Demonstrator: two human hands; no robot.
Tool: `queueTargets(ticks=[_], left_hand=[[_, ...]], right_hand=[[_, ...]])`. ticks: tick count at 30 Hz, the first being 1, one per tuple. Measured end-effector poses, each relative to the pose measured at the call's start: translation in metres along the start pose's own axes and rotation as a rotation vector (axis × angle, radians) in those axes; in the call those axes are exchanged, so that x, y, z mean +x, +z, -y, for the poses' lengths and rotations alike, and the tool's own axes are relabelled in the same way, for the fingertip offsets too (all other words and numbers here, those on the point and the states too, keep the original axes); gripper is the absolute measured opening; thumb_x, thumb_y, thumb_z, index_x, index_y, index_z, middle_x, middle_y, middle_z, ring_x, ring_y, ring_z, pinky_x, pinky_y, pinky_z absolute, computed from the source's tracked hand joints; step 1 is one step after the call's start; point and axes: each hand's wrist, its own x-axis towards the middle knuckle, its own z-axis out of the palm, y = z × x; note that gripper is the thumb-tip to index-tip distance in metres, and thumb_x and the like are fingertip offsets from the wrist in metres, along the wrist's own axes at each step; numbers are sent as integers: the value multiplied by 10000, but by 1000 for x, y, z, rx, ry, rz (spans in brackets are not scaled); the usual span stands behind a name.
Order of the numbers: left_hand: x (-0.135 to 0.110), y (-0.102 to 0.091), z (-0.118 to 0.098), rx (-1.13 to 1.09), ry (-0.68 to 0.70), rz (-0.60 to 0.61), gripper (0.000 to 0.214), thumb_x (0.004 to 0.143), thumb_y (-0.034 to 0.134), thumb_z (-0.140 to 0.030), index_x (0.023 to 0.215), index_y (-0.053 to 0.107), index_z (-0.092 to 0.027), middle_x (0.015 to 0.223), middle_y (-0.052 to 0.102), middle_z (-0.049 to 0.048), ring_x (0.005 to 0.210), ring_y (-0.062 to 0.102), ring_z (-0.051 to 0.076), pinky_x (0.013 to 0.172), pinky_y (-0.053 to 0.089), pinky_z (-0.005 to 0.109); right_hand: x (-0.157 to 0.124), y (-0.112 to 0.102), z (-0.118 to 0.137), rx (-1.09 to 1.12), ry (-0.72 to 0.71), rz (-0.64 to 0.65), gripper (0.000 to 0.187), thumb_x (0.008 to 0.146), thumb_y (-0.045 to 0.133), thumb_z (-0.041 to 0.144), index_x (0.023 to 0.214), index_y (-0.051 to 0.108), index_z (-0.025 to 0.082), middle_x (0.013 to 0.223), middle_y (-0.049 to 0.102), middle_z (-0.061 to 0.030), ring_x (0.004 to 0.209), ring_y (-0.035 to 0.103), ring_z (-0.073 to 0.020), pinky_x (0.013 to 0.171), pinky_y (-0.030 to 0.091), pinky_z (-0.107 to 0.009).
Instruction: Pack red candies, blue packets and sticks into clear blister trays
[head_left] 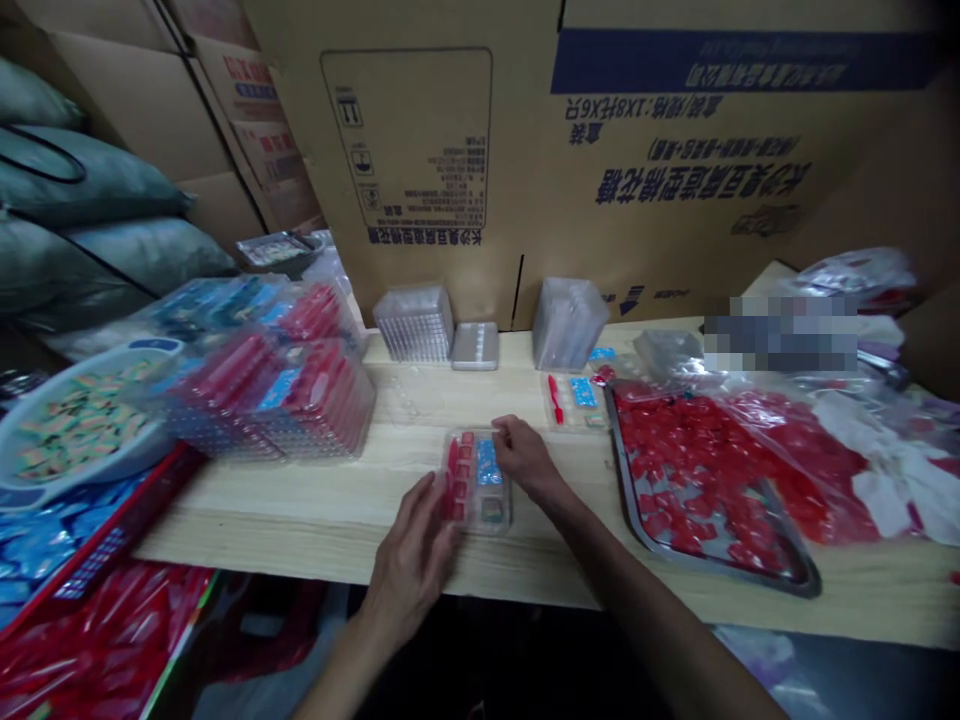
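In front of me on the table lies a clear plastic box (pixel 474 522). Inside it are a column of red pieces (pixel 464 468), a slim red plastic utensil (pixel 451 478), a blue-and-white packet (pixel 488 465) and a small greenish piece (pixel 491 508). My left hand (pixel 415 550), somewhat blurred, lies along the box's left edge with its fingers stretched out. At the upper right corner, my right hand (pixel 529 460) has its fingers curled in; whatever they grip is hidden. A similar box (pixel 574 405) with a red utensil and blue packet lies farther right.
Filled boxes (pixel 300 410) are stacked at left beside a bowl (pixel 161 350) of small pieces. A metal tray (pixel 806 583) of red pieces stands at right. Empty plastic boxes (pixel 416 325) and upright clear plastic pieces (pixel 570 325) stand before a large carton (pixel 442 130).
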Motion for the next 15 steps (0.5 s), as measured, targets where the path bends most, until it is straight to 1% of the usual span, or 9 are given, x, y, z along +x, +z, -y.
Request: queueTargets(ticks=[2,4,6,7,9,11,12,14,15], left_hand=[[1,4,-4,67,32,29,393,968,500,-288,1359,485,-254,1435,487,125,1303,521,257,1044,510,446],[1,9,-6,104,47,17,314,961,517,-298,1264,561,-230,1353,554,125,1243,564,254,1017,528,450],[2,14,-6,147,44,-11,267,953,527,-308,1190,605,-214,1285,594,125,1194,584,262,984,541,466],[3,16,-8,178,29,-26,262,946,533,-320,1167,618,-207,1271,599,130,1181,584,273,972,541,480],[8,21,-15,244,-38,-54,277,933,540,-363,1128,638,-194,1270,593,149,1180,569,303,967,528,510],[19,26,-28,284,-144,-29,370,904,556,-427,1162,632,-173,1308,565,181,1210,533,341,990,495,543],[25,29,-35,287,-204,13,473,874,577,-471,1227,606,-158,1350,534,200,1241,503,366,1011,469,562],[41,35,-47,256,-338,141,784,774,647,-566,1407,471,-137,1468,428,218,1319,415,417,1068,389,598],[48,38,-51,224,-412,211,949,713,681,-601,1481,374,-137,1528,352,216,1366,350,442,1098,338,612]], right_hand=[[-3,3,-5,-158,-76,-18,248,811,516,159,1017,653,144,992,614,-129,941,564,-243,911,453,-385],[-6,3,-10,-318,-148,25,289,855,493,164,1085,664,126,1031,586,-154,984,545,-264,939,444,-394],[-9,2,-15,-440,-238,69,345,883,467,175,1168,652,117,1026,576,-157,979,543,-266,924,459,-384],[-10,3,-18,-445,-273,75,373,886,462,180,1207,638,112,1028,575,-157,981,545,-264,923,464,-377],[-12,3,-26,-378,-304,40,413,882,442,194,1244,617,100,1031,586,-157,982,560,-257,924,473,-376],[-12,1,-36,-258,-268,-37,419,869,419,227,1209,625,98,1011,610,-151,947,587,-252,904,488,-390],[-12,0,-43,-192,-223,-84,417,858,415,255,1180,632,106,994,624,-144,904,602,-250,871,501,-399],[-8,-2,-56,-46,-145,-122,432,843,449,365,1156,628,128,926,646,-107,825,616,-241,793,517,-392],[-5,-4,-62,25,-108,-100,453,834,467,417,1157,619,139,894,653,-87,782,620,-233,746,520,-378]])
